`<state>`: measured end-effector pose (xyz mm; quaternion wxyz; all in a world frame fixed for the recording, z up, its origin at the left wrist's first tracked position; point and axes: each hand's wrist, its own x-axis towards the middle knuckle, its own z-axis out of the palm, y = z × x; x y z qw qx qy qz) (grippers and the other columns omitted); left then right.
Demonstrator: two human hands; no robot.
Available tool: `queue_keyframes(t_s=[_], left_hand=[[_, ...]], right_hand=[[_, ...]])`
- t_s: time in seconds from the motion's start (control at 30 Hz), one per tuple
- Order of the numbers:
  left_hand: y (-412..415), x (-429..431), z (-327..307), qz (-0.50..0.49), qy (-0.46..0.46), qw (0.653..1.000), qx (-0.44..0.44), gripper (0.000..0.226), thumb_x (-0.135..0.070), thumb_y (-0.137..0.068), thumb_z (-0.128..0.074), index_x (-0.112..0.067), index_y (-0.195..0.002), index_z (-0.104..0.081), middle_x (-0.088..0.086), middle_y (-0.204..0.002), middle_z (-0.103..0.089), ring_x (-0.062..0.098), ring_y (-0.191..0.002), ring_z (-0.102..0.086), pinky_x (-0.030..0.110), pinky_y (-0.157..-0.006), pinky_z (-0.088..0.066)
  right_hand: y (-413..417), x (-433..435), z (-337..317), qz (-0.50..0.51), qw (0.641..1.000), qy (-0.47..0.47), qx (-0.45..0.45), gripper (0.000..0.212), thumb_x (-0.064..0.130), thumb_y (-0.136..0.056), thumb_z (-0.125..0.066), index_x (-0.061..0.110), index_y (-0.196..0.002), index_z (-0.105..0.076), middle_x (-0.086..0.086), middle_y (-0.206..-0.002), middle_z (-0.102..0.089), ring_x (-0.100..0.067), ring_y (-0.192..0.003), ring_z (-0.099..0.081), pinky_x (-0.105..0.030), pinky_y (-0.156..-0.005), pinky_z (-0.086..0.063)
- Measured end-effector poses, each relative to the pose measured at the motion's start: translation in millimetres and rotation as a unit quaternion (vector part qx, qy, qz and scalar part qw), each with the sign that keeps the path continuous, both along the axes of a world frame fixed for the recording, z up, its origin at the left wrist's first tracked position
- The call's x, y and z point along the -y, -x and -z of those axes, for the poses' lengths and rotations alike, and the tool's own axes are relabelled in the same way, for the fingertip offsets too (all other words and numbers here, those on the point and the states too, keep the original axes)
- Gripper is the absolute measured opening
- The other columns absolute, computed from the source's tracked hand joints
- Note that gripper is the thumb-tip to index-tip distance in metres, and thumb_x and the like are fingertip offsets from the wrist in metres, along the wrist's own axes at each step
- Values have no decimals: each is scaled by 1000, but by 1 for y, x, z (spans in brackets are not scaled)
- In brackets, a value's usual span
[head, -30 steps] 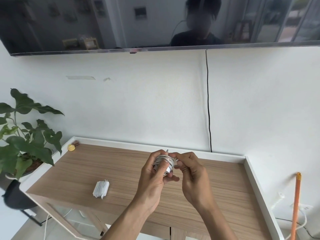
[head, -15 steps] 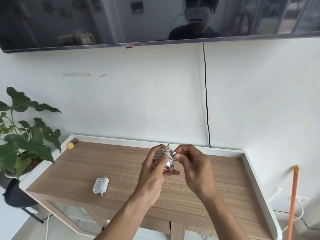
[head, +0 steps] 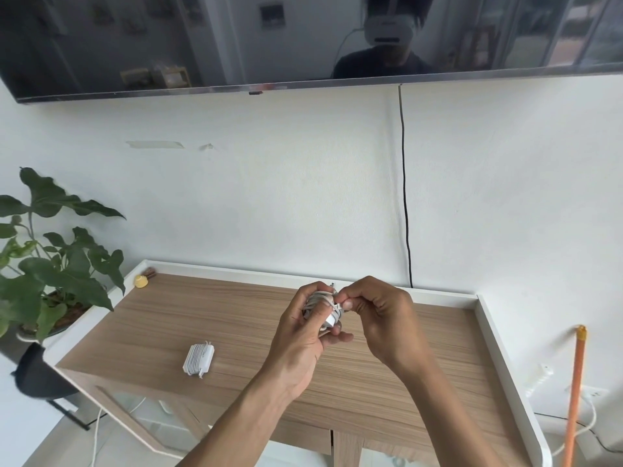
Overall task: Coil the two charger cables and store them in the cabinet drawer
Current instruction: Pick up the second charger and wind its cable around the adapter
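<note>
My left hand (head: 305,328) grips a small bundle of coiled white charger cable (head: 322,306) above the middle of the wooden cabinet top (head: 236,325). My right hand (head: 381,318) pinches the cable's end against the bundle, fingers curled. A second white charger (head: 199,358), with its cable wound round the block, lies on the cabinet top to the left of my hands. The drawer front shows only as a wooden edge (head: 303,433) below my arms.
A potted plant (head: 50,271) stands left of the cabinet. A small yellow object (head: 141,281) sits in the back left corner. A black wire (head: 404,197) runs down the wall under the television. An orange stick (head: 574,396) leans at the right.
The view has tilted slightly, so the scene sits a little higher. My hands stay together on the bundle; my right fingers shifted on the cable end.
</note>
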<state>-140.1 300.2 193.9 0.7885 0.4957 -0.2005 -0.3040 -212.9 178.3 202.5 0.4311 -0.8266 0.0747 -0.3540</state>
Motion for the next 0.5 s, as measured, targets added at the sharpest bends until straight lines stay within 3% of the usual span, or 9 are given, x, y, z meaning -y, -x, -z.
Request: queue_keyframes(t_s=[0.17, 0.33, 0.5], left_hand=[[4, -4, 1, 16, 22, 998, -51, 17, -17, -83, -60, -15, -100, -63, 11, -87, -60, 19, -62, -50, 36, -64, -56], [3, 1, -7, 12, 35, 998, -60, 21, -16, -83, -59, -14, -104, -58, 10, -87, -60, 19, -62, -49, 35, -64, -56], [3, 1, -11, 19, 50, 996, -69, 22, -16, -82, -61, -15, -104, -59, 8, -89, -63, 19, -64, -49, 34, -65, -56]], right_hand=[[-2, 2, -6, -23, 995, 92, -17, 42, -18, -80, -54, 19, -85, -72, 12, -78, -65, 0, -75, -64, -10, -68, -48], [-2, -17, -5, 60, 989, -134, 10, 26, 0, -83, -65, 26, -82, -64, 12, -74, -70, -7, -71, -66, -15, -65, -48], [-6, -29, 4, 84, 974, -202, 51, 21, 4, -82, -70, 22, -73, -70, 5, -73, -73, -11, -68, -67, -24, -62, -52]])
